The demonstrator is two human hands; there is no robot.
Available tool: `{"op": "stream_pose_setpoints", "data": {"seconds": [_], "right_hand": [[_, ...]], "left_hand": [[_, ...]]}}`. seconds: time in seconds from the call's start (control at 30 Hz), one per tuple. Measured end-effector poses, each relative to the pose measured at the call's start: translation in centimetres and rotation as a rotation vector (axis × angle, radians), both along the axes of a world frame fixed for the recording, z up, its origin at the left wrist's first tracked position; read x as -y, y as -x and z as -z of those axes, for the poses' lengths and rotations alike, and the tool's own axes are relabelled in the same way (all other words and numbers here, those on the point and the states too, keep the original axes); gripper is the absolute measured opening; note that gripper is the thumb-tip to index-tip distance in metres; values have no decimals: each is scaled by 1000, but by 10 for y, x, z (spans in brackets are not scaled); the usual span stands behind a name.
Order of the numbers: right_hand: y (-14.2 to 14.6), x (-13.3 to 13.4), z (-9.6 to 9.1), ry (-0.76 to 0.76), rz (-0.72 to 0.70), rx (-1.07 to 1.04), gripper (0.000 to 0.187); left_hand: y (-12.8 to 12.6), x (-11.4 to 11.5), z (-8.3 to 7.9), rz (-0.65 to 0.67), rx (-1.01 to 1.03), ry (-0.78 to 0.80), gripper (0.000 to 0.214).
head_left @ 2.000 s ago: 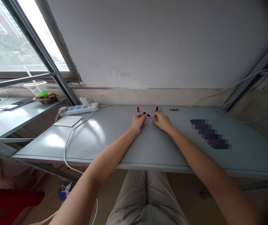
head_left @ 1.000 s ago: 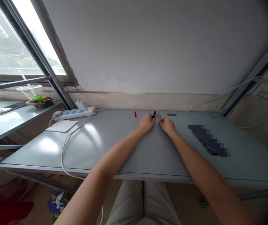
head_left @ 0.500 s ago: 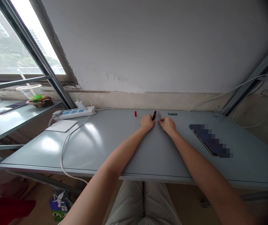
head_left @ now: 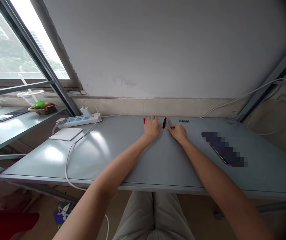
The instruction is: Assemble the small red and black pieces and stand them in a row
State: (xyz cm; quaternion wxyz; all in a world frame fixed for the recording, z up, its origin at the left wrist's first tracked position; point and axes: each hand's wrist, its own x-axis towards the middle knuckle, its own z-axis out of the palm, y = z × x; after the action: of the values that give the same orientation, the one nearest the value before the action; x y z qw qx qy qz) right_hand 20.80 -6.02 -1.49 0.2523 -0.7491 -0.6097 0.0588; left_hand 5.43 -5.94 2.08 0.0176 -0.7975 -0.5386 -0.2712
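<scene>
Well, our left hand [head_left: 152, 129] lies palm down on the grey tabletop [head_left: 123, 156], its fingers loosely apart and pinching nothing we can see; our right hand [head_left: 178, 132] rests just to its right, with the fingertips [head_left: 170, 127] drawn together beside a small translucent strip [head_left: 169, 122], though we cannot tell whether they pinch it. Between the hands, nearer the right, is one black stick with a red end [head_left: 164, 122], and we cannot tell whether it stands or lies; just past the left hand's fingers sits one red cylinder [head_left: 144, 120]. With pieces this small, we do best to keep our wrists low and work from the fingertips, so that nothing gets knocked aside. Beyond the right hand we count about five dark screws [head_left: 184, 121] in a row, too small to be sure; farther right lies one pixelated dark slab [head_left: 222, 148], probably a phone. Well left of the grip we count one white power strip [head_left: 79, 120], one white pad [head_left: 66, 134] and one white cable [head_left: 69, 163].
</scene>
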Motion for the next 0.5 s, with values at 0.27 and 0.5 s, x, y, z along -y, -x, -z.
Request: {"op": "stream_pose_setpoints", "data": {"seconds": [0.27,0.5], "right_hand": [[-2,-1,4,-24,-2,-6,26],[-3,0,3,-24,-11,1,25]], "left_hand": [[47,1,11,-52,-55,-76,54],[54,-12,24,-33,-107,30,51]]}}
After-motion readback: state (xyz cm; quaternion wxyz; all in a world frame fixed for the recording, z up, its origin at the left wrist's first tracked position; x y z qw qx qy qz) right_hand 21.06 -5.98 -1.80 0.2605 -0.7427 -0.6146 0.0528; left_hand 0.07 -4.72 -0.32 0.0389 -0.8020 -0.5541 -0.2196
